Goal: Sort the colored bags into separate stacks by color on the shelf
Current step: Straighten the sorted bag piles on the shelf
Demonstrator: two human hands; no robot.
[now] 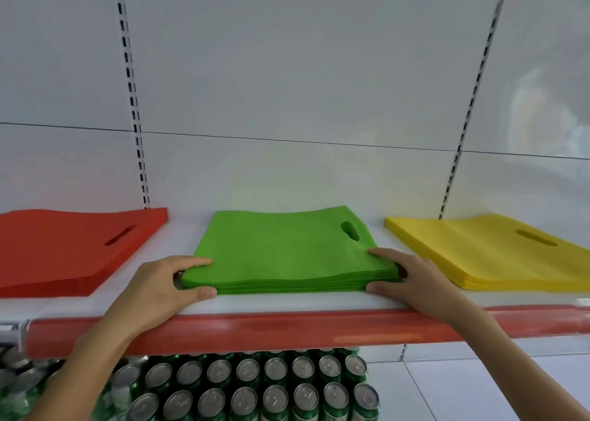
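Holding the green bag stack [287,254] at centre frame w/ both hands. Your left hand [159,289], lower left of centre, has its grip on the stack's near left corner: fingers on top, thumb vs. the front edge. Your right hand [412,280] grips the near right corner the same way, index finger on top, thumb at the front edge. Stack lies flat on the white shelf [287,304], handle cutout toward its upper right. Red bag stack [64,248] sits at frame left, yellow bag stack [479,251] at frame right; both flat on same shelf, each apart from the green one. Red price rail [287,329] runs along the shelf front. Below it, bottom of frame: rows of green cans [249,385], silver tops up. White back panel [287,69] fills the upper frame w/ two slotted uprights [134,101].
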